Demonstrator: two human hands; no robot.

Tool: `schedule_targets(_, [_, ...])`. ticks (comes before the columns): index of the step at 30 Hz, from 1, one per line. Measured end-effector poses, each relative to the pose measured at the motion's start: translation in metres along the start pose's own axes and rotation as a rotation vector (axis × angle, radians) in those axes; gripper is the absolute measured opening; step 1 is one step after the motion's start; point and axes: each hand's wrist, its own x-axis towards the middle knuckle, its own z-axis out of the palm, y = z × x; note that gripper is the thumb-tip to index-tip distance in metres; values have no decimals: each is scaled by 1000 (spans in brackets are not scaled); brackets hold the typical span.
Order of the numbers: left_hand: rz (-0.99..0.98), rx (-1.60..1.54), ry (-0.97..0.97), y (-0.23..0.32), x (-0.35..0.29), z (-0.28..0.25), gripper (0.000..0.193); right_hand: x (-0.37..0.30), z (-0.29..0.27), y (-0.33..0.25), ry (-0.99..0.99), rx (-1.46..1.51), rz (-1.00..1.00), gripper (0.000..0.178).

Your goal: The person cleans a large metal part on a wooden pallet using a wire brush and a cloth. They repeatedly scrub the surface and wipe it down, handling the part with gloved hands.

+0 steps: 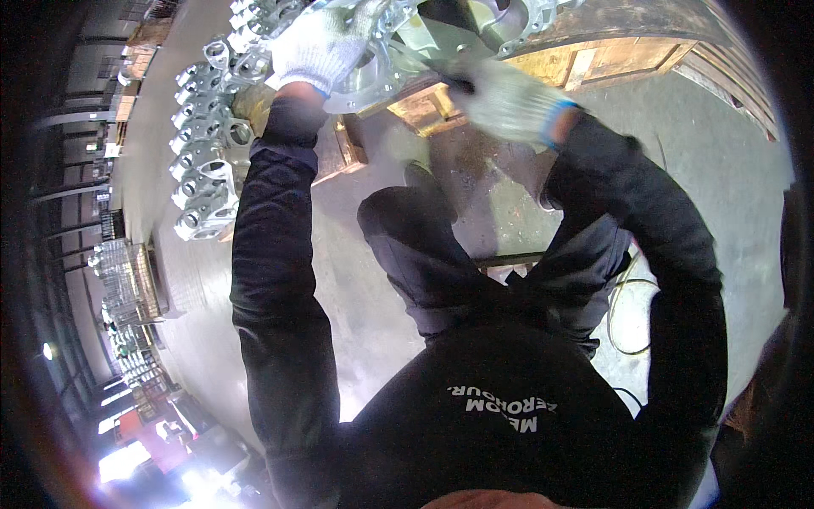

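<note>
My left hand (320,49), in a white knit glove with a blue cuff edge, lies over a silvery metal casting (366,83) with round openings and bolt holes. Its fingers bend over the casting and hold it, though the fingertips are partly cut off at the upper edge. To the right, my right hand (513,102), gloved the same way, is smeared by motion. It is closed round a dark-handled tool (460,85) whose thin end points toward the casting; blur hides its exact kind. Another pale metal casting (530,19) sits just beyond.
Several similar castings (199,170) stand in rows at the left. A wooden crate-like support (627,61) is below the work. A thin hose (617,318) loops on the floor by my right leg. Slatted wood (725,81) stands at the far right.
</note>
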Motion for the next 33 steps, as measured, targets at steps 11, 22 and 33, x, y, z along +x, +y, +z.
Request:
schedule_targets(11, [-59,174,37,-30,-13,36,35,-20,-18,7,52,385,210,33])
schedule_targets(22, [-64,105,-58,-17,-9,22,47,-16,-6,29,31,502,88,38])
schedule_targets(33, [90,171,34,-20,-9,19,50,-13,-27,37,-127,317,187,39])
